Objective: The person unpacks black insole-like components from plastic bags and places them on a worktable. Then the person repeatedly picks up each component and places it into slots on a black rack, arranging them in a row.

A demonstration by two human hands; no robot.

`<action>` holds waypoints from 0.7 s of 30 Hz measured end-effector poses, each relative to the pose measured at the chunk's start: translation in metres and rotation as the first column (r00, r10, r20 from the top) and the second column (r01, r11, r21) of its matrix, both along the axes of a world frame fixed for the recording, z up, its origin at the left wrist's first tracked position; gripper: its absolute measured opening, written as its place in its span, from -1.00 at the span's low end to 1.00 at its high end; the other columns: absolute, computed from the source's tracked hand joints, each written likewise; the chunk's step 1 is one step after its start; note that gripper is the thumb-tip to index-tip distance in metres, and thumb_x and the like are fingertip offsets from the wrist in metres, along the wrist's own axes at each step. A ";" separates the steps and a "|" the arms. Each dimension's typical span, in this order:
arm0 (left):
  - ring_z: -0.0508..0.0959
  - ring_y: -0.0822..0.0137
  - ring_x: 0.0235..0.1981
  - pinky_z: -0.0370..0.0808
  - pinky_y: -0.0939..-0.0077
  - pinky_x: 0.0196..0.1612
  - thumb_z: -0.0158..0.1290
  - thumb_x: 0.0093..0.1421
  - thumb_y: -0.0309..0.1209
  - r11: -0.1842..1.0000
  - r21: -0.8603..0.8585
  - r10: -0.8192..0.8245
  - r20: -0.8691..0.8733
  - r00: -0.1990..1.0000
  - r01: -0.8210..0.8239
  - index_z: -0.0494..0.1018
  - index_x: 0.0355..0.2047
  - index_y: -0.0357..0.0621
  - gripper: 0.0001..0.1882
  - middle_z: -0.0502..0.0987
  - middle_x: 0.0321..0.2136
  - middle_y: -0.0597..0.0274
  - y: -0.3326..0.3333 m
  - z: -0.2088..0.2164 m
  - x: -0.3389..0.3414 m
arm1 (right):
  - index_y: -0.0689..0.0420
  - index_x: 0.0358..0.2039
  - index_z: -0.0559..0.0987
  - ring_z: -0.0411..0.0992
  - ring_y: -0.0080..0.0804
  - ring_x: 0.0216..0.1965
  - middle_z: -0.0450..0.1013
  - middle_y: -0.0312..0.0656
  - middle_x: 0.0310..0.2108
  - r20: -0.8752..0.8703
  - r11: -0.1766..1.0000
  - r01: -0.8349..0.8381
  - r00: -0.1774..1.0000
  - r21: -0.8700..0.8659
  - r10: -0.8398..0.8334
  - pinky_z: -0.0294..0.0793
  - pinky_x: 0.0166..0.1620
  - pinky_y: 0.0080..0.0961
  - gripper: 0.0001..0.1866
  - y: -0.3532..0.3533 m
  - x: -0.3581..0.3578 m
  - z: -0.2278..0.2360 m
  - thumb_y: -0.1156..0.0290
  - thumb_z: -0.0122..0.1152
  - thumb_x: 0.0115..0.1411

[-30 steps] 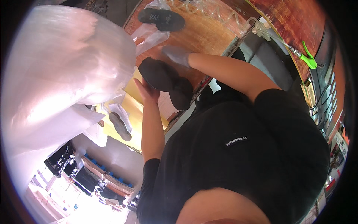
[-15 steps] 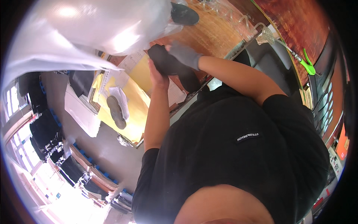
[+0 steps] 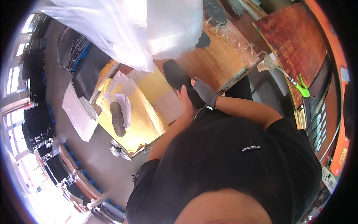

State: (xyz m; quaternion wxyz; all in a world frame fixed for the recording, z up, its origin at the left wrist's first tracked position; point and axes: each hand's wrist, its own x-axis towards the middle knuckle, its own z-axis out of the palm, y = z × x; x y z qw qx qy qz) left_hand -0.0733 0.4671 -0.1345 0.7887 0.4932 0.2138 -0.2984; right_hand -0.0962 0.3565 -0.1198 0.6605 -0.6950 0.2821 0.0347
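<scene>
Both my hands are closed round a black shoe sole [image 3: 175, 75], held at the near edge of the wooden table. My bare left hand [image 3: 187, 100] grips its left side, the thumb lying on top. On the other side, my right hand [image 3: 205, 92], in a grey glove with bare fingertips, presses against the sole. Whether a second sole lies under it I cannot tell. To the left, a brownish-grey sole [image 3: 118, 121] rests on yellow paper [image 3: 143, 125] beside a folded white sheet.
A large translucent plastic bag [image 3: 164, 30] covers the table's far left part. Dark soles [image 3: 216, 16] lie beyond it. A clear coiled hose [image 3: 257, 59] leads to a green air gun [image 3: 304, 87] at the right. White sheets [image 3: 80, 112] are stacked at the left; farther off stand loaded racks [image 3: 41, 119].
The black sole and both hands have come nearer my body and to the right. My right hand, earlier blurred over the sole, now grips its side. More of the far table shows.
</scene>
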 end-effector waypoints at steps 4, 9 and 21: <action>0.21 0.20 0.17 0.12 0.27 0.19 -0.25 0.23 0.08 0.972 0.226 0.020 0.174 0.985 -0.059 0.06 0.21 -0.12 -0.32 0.24 0.13 0.09 0.028 -0.014 0.049 | 0.27 0.00 0.36 0.29 -0.23 0.04 0.35 0.00 -0.02 0.030 0.999 0.038 0.999 -0.020 -0.037 0.21 0.09 -0.40 -0.45 -0.025 0.017 0.019 0.03 -0.19 0.26; 0.19 0.07 0.20 0.06 0.09 0.25 -0.42 0.14 0.34 0.933 -0.294 -0.202 0.049 0.978 0.208 0.13 0.20 -0.10 -0.13 0.23 0.17 0.11 0.034 -0.054 0.141 | 0.19 0.07 0.36 0.26 -0.24 0.13 0.33 -0.08 0.06 -0.020 0.988 -0.107 0.994 -0.113 0.106 0.19 0.12 -0.45 -0.47 -0.057 0.078 0.003 0.05 -0.21 0.28; 0.37 0.25 0.01 0.36 0.27 0.02 -0.22 0.27 -0.18 0.938 0.165 -0.332 0.168 0.928 0.305 0.23 0.11 -0.10 -0.54 0.37 -0.01 0.18 0.082 -0.116 0.203 | 0.20 0.07 0.29 0.21 -0.03 0.10 0.22 0.04 0.10 -0.182 0.673 -0.362 0.928 -0.645 0.325 0.21 0.12 -0.27 -0.32 -0.113 0.154 -0.016 -0.04 0.04 0.06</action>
